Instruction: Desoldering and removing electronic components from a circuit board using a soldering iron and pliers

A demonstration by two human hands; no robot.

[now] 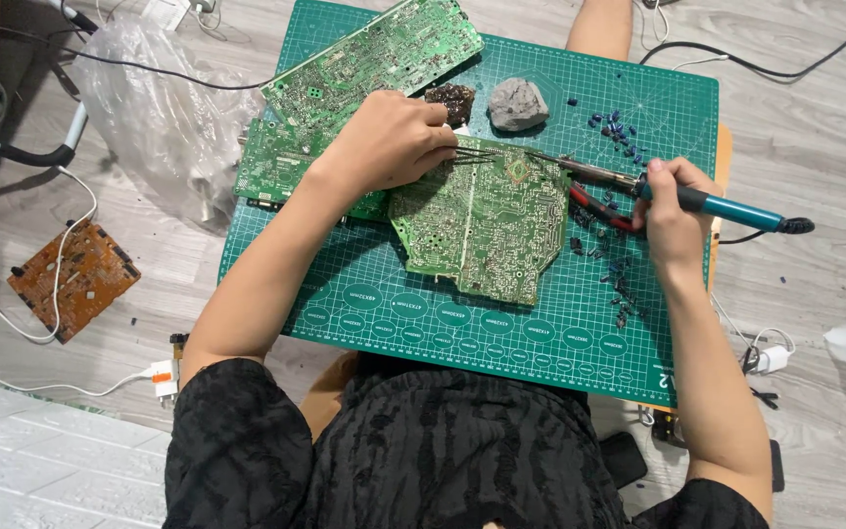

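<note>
**2 tools meet over the middle circuit board**

Your left hand (pixel 389 137) rests on the top-left corner of the green circuit board (pixel 482 220) that lies at the middle of the green cutting mat (pixel 501 333). Its fingers are curled shut around a pair of tweezers (pixel 472 154), whose thin points reach rightward across the board's upper edge.

Your right hand (pixel 673 211) sits off the board's right side, closed around the teal handle of a soldering iron (pixel 658 191). The iron's metal shaft slants up and left, and its tip lies at the board's top-right edge, close to the tweezer points; you cannot tell from here whether the tip touches the board. A pair of red-handled pliers (pixel 599 208) lies on the mat between the board and your right hand.

2 more green boards (pixel 364 59) overlap each other beyond the middle board's upper left, partly under your left forearm. Just above the board sit a dark brown lump (pixel 454 100) and a grey lump (pixel 518 104). Small blue parts (pixel 619 127) lie scattered on the mat right of the board. Well left of the board, off the mat, an orange-brown board (pixel 72 276) lies on the floor.
</note>
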